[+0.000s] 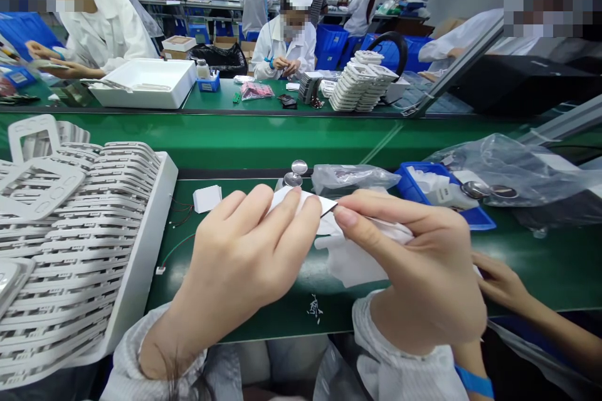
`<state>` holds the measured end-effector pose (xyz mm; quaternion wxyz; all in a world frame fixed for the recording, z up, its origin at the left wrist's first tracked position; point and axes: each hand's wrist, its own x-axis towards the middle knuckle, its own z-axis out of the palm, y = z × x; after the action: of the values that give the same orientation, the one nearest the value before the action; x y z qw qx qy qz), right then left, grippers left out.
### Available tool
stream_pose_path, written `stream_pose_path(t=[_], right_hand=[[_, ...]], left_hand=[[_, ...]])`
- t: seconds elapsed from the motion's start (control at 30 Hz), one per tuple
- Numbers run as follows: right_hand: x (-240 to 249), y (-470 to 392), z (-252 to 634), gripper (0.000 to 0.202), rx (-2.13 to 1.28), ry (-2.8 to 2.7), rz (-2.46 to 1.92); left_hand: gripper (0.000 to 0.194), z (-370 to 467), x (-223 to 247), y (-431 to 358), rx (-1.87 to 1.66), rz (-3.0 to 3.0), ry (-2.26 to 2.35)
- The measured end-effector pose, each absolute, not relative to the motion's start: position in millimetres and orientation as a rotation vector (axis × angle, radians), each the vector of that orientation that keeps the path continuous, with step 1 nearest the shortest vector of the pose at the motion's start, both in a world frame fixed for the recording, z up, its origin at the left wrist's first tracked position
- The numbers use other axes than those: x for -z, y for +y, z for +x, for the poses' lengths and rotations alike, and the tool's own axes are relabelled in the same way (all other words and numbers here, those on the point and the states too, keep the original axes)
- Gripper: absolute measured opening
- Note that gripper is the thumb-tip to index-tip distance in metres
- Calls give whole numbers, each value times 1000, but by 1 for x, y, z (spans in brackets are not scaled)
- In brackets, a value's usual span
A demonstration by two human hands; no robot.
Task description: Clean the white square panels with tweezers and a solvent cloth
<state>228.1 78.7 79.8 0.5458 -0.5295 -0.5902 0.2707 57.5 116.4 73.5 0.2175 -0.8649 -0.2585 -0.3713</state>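
Over the green table, my left hand [254, 250] is closed on a flat white piece [324, 203] with a thin dark edge, its fingers lying across the top. My right hand [414, 263] pinches the right corner of that piece between thumb and forefinger. A crumpled white cloth [352, 260] hangs beneath my right hand and partly behind it. What lies under my left fingers is hidden. A white square block [207, 199] with thin wires sits left of my left hand. Small white scraps [315, 308] lie on the table below both hands.
A white tray [141, 257] of stacked white frames fills the left. Beyond my hands are round metal lids [298, 168], a plastic bag [355, 177] and a blue bin [480, 218]. Another person's hand [498, 279] is at the right. Several people sit across the green conveyor [263, 138].
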Motion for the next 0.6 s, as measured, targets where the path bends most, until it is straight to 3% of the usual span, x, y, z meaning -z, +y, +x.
stream_pose_path(t=[0.6], right_hand=[[-80, 83, 224, 11, -598, -1397, -1267]], left_hand=[[17, 57, -76, 117, 949, -2340, -696]])
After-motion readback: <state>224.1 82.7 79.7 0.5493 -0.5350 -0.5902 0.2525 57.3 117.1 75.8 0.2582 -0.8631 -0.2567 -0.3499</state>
